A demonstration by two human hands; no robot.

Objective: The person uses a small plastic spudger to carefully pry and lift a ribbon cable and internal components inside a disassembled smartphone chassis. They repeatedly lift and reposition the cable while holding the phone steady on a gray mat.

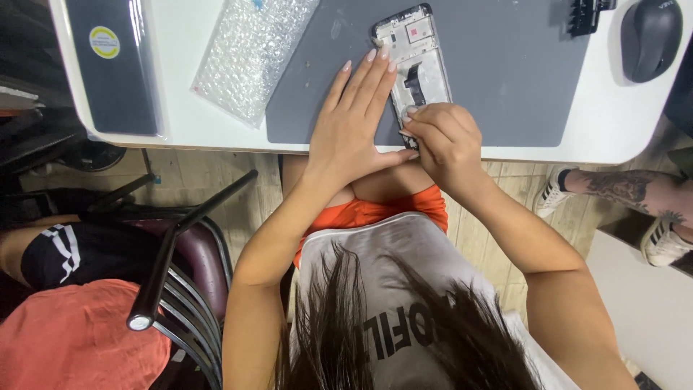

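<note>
An opened phone frame (pixel 414 45), white inside with dark parts, lies on a grey work mat (pixel 505 65) near the table's front edge. My left hand (pixel 354 119) lies flat with fingers straight, pressing on the frame's left side. My right hand (pixel 447 141) is curled over the frame's near end, fingertips pinched on something small there; what it pinches is hidden.
A bubble-wrap bag (pixel 249 50) lies left of the mat, and a dark flat panel with a yellow sticker (pixel 112 65) further left. A computer mouse (pixel 651 36) sits at the right. A chair (pixel 180 253) and another person's legs (pixel 628 191) are nearby.
</note>
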